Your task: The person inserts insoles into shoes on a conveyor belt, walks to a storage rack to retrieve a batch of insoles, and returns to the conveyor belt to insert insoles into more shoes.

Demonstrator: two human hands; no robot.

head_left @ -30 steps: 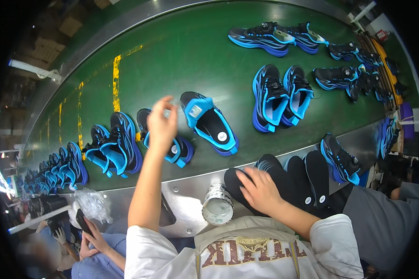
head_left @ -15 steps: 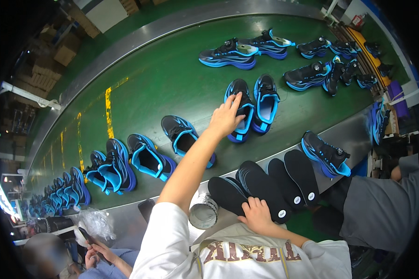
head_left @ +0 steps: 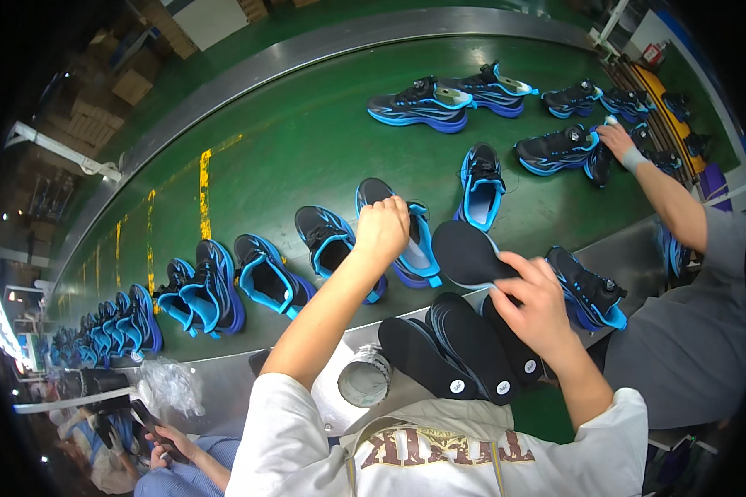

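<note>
My left hand [head_left: 384, 229] is closed on the upper of a black and blue sneaker [head_left: 375, 190], whose heel opening faces me on the green belt. In my right hand [head_left: 540, 300] is a black insole [head_left: 467, 250], pinched at one end between thumb and fingers. Its rounded other end reaches over the belt edge, just right of that sneaker's heel. Beyond the insole stands another sneaker [head_left: 481, 159], apart from both hands. More black insoles [head_left: 460, 335] with round white stickers lie in front of me, below my right hand.
Several sneakers [head_left: 261, 269] line the green belt [head_left: 290, 141] to the left, others at the far right. A round container [head_left: 365, 379] stands near my left forearm. A co-worker's hand [head_left: 617, 139] reaches among the right-hand shoes; a lone sneaker [head_left: 584, 282] rests on the metal edge.
My left hand has drawn one sneaker of the pair leftward, away from its mate. My right hand has lifted an insole from the pile. A co-worker's arm has come in at right.
</note>
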